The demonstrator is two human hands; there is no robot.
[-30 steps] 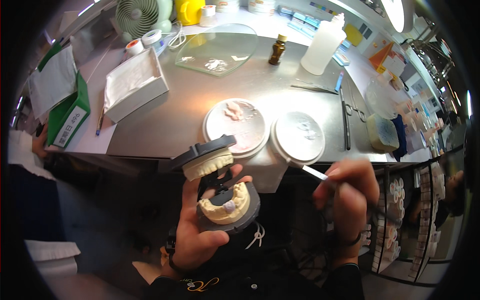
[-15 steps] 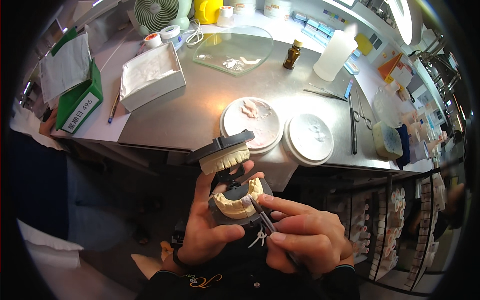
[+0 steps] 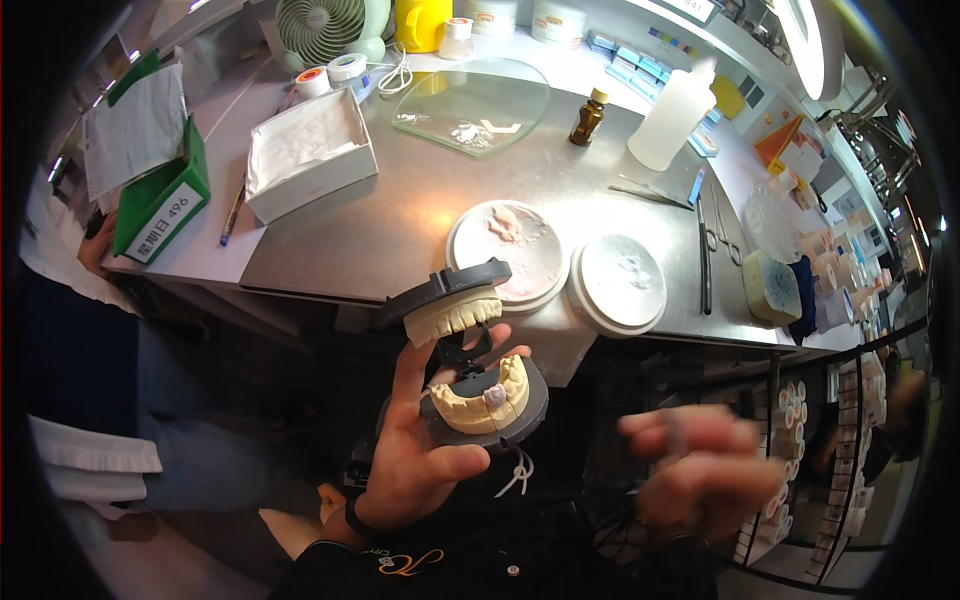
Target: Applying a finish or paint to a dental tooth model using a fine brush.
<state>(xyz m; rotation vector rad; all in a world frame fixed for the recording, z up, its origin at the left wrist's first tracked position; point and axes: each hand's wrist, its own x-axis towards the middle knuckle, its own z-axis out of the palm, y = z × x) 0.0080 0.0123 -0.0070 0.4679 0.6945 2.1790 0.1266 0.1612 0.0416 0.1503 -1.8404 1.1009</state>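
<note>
Since half a second ago my right hand [image 3: 700, 470] has pulled away from the dental model [image 3: 480, 385] to the right; it is smeared by motion, so I cannot tell whether its fingers pinch anything. Left hand [image 3: 425, 450] cradles the hinged model below the desk [image 3: 400, 220] edge, fingers wrapped under its dark base, thumb in front. It stands open, upper arch tilted up and back, teeth facing me.

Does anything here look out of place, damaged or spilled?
One tooth in the lower dental model, held in the left hand, is grey-white while the rest are cream. White smears lie on the glass plate. The right hand is too blurred to judge.
</note>
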